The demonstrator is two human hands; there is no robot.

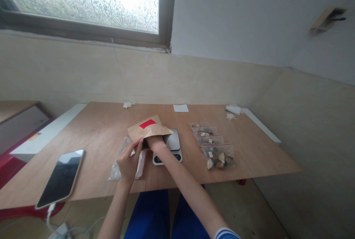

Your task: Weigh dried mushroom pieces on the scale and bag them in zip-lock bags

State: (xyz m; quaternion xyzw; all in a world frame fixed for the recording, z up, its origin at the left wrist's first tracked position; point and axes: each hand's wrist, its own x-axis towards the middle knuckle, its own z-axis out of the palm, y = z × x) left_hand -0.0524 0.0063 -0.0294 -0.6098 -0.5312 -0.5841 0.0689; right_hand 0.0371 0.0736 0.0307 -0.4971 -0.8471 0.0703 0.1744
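Observation:
A brown paper bag (138,130) with a red label is held up over the table, its mouth toward me. My left hand (129,159) pinches the lower edge of that mouth between thumb and fingers. Into the opening reaches my right hand (155,144), its fingers hidden inside the bag, so what they touch does not show. Just right of the bag and partly beneath it sits a small digital scale (174,141) with a steel plate. Under my left hand lies a stack of clear plastic bags (118,165).
Several zip bags (218,156) of brownish pieces with small white tags lie in an overlapping row at the right. A phone (61,176) with a charging cable lies at the left edge. White paper (181,108) and crumpled tissues (233,110) sit along the back.

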